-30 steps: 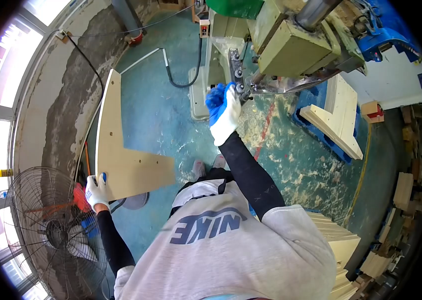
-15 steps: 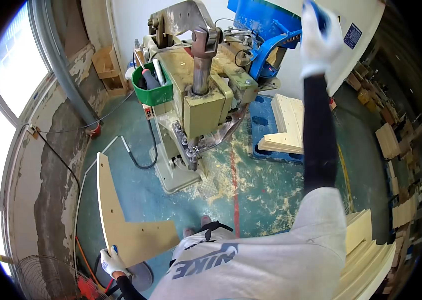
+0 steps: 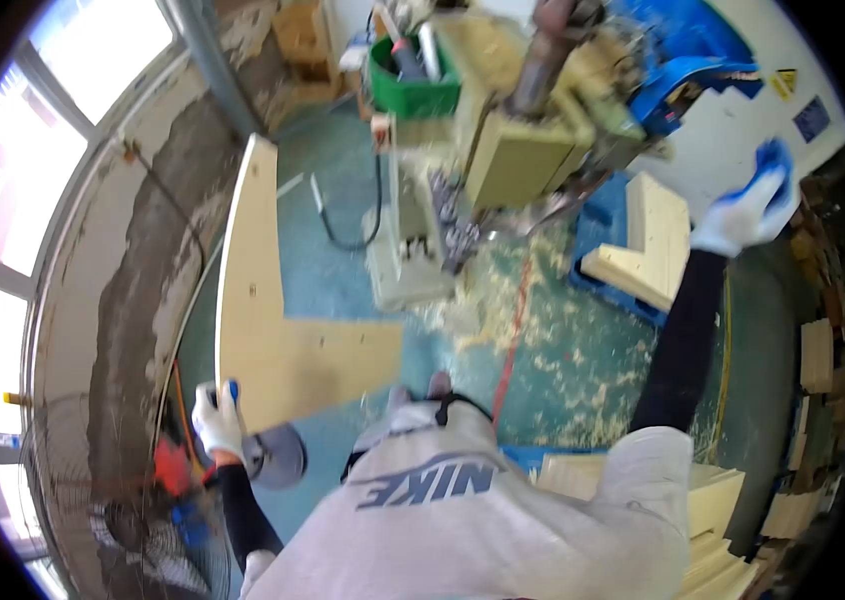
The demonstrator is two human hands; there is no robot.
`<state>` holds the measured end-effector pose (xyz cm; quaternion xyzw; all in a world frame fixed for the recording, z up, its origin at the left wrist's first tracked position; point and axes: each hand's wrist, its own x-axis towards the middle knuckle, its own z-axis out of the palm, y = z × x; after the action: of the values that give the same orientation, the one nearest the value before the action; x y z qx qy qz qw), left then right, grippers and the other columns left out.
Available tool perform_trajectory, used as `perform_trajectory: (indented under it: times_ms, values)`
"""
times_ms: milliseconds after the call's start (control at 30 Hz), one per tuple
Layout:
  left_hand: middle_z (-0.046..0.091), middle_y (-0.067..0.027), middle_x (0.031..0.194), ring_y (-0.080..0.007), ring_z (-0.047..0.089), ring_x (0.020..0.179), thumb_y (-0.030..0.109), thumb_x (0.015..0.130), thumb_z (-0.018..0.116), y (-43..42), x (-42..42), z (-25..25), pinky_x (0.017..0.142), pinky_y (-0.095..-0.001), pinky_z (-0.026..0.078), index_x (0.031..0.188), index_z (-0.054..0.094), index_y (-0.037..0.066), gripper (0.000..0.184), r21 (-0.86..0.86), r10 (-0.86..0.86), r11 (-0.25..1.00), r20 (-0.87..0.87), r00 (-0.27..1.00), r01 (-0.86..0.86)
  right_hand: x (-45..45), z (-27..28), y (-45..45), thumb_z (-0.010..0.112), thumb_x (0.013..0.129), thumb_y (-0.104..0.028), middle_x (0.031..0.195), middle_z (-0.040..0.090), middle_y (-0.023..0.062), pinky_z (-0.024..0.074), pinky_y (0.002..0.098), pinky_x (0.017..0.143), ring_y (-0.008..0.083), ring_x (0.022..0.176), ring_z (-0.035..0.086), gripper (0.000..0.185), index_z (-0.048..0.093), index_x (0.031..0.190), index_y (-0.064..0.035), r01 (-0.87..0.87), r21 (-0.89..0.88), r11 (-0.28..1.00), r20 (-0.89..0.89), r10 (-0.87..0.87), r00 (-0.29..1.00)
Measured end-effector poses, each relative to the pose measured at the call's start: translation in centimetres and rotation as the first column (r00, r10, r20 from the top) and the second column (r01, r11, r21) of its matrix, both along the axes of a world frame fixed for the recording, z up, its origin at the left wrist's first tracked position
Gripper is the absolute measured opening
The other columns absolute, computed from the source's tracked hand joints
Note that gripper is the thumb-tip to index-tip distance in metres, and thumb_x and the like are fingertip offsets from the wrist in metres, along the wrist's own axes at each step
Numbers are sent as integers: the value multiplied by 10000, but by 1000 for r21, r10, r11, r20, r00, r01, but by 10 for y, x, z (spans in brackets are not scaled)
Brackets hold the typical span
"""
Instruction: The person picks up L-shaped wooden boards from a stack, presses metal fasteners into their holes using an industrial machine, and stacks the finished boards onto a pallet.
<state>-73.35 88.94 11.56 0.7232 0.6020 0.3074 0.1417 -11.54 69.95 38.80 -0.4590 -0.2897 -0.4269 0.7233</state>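
My left hand [image 3: 217, 422], in a white glove with blue fingertips, grips the lower left edge of an L-shaped wooden panel [image 3: 253, 300]. The pale panel has a few small holes and is held up in front of my left side, one arm pointing away and the other to the right. My right hand [image 3: 748, 208], in a similar glove, is stretched out to the right with its fingers apart and nothing in it. Beyond and below it, L-shaped wooden panels [image 3: 661, 225] lie stacked on a blue pallet [image 3: 593, 245].
Ahead stands a beige machine [image 3: 523, 165] with a green bin [image 3: 413, 92] of tools and a blue hopper [image 3: 693, 60]. A round stool seat [image 3: 281, 455] and a wire fan guard [image 3: 123, 500] are at lower left. More stacked wood [image 3: 713, 505] is at lower right.
My right hand has come down and swung outward to the right. The view has tilted down and turned, so the machine sits higher. My left hand still holds the panel, which appears further up.
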Motion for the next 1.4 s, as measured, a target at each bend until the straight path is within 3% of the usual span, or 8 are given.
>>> perform_trajectory:
  times_ms: [100, 200, 300, 333, 400, 467, 900, 1400]
  values:
    - [548, -20, 688, -80, 457, 643, 198, 962, 693, -3, -9, 12, 608, -279, 432, 893, 610, -10, 235, -90, 56, 995, 108, 993, -46, -29, -191, -18, 497, 1072, -154, 1262, 615, 152, 470, 355, 1050, 203, 1155, 601, 324, 532, 1305, 69, -124, -230, 965, -348, 38, 937]
    - [542, 31, 754, -60, 450, 687, 191, 1008, 646, -2, -33, 24, 626, -249, 415, 903, 598, 1, 222, -156, 57, 987, 208, 977, -24, -81, -388, -42, 624, 1019, -316, 1242, 604, 159, 440, 371, 994, 231, 1113, 576, 494, 514, 1304, 72, -428, -382, 819, -811, -75, 581]
    - [518, 49, 757, -52, 436, 702, 251, 1003, 670, -3, -53, 43, 639, -224, 378, 890, 596, 14, 272, -170, 44, 985, 336, 941, 15, -154, -523, -56, 710, 885, -574, 1442, 486, 210, 399, 428, 1062, 301, 1270, 503, 866, 433, 1427, 41, -545, -145, 826, -983, -184, -18]
    - [519, 48, 774, -45, 434, 726, 274, 1007, 667, -2, -64, 47, 655, -212, 365, 886, 591, 22, 290, -163, 20, 986, 353, 935, 40, -186, -453, -39, 678, 877, -631, 1444, 500, 170, 444, 488, 1000, 293, 1266, 512, 881, 407, 1479, -47, -540, 14, 842, -878, -248, -410]
    - [506, 57, 779, -36, 413, 721, 274, 1015, 653, -8, -71, 57, 643, -211, 342, 884, 584, 28, 287, -215, 53, 975, 460, 886, 53, -215, -490, -41, 632, 884, -678, 1433, 525, 111, 481, 534, 982, 285, 1281, 528, 830, 424, 1484, -143, -478, 463, 747, -793, 107, -600]
    - [495, 64, 773, -33, 399, 710, 282, 1018, 648, -1, -88, 48, 629, -215, 329, 882, 587, 37, 287, -260, 73, 963, 514, 855, 73, -229, -522, -32, 594, 932, -637, 1405, 563, 82, 478, 491, 1048, 284, 1268, 562, 730, 465, 1456, -146, -265, 874, 407, -471, 579, -665]
    - [421, 48, 626, -58, 357, 579, 367, 1040, 582, 41, -120, -6, 526, -275, 305, 696, 564, 72, 454, -373, 202, 924, 275, 940, -90, -219, -335, -88, 447, 1074, -432, 1409, 554, 106, 462, 384, 1064, 235, 1290, 547, 545, 455, 1450, -37, -550, 704, 449, -702, 556, -445]
    - [376, 98, 630, -37, 312, 573, 348, 1019, 633, 78, -176, -1, 516, -266, 241, 665, 543, 105, 439, -297, 312, 929, 316, 896, -219, -222, -298, 7, 517, 1045, -454, 1315, 630, 47, 547, 333, 954, 179, 1172, 636, 482, 534, 1389, -117, -542, 744, 391, -660, 561, -500]
